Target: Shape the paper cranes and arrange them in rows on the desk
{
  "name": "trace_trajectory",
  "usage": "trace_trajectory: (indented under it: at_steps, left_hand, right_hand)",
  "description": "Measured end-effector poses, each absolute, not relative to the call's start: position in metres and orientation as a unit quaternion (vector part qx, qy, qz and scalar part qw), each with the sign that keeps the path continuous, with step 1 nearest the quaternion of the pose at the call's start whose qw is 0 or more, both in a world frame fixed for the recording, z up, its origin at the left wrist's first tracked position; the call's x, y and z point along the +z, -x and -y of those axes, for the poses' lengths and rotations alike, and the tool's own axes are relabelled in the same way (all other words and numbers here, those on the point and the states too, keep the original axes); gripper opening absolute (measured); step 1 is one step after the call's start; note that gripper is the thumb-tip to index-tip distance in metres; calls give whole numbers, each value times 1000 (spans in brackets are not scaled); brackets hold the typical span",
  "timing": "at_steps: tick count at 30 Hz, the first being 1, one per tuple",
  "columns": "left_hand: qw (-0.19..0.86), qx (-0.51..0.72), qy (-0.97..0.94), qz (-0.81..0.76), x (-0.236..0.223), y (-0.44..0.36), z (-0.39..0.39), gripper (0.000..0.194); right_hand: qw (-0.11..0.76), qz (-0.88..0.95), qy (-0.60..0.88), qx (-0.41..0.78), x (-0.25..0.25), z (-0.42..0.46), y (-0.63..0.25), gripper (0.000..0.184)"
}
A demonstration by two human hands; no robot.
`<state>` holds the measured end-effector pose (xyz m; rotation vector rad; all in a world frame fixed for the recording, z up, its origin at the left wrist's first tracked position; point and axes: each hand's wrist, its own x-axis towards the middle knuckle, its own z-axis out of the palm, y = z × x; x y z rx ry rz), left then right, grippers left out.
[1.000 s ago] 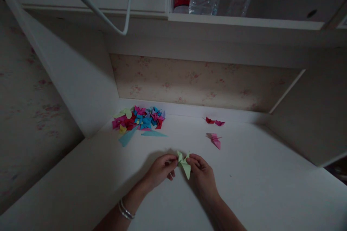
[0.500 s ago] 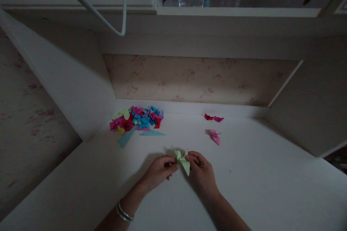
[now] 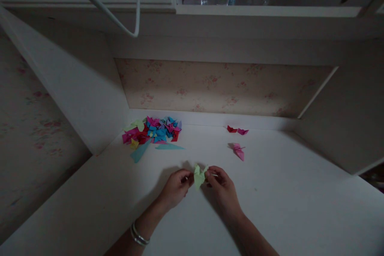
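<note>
L hand (image 3: 177,188) & R hand (image 3: 223,192) pinch green origami (image 3: 199,177).

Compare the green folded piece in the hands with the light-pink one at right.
Green piece is pinched between left hand and right hand; pink piece lies on the desk. Green piece is nearer the person; pink piece sits farther back, right. Both are folded paper with pointed tips.
</note>
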<state>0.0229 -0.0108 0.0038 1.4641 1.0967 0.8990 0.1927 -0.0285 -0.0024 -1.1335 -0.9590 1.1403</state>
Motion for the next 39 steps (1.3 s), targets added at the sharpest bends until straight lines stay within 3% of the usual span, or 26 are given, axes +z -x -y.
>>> trace_trajectory:
  at_steps: [9,20,39]
  left_hand:
    - [503,411,-597,-471,16,-21,11,25]
    - [485,396,-629,-461,10,-23,9,23]
    - [482,362,-654,-456,14,-23,11,22]
  right_hand:
    - [547,451,433,556,2,35,-190,32]
    - [521,529,432,512,-5,35,-190,50]
    - [514,502,455,526,0,37,-188,43]
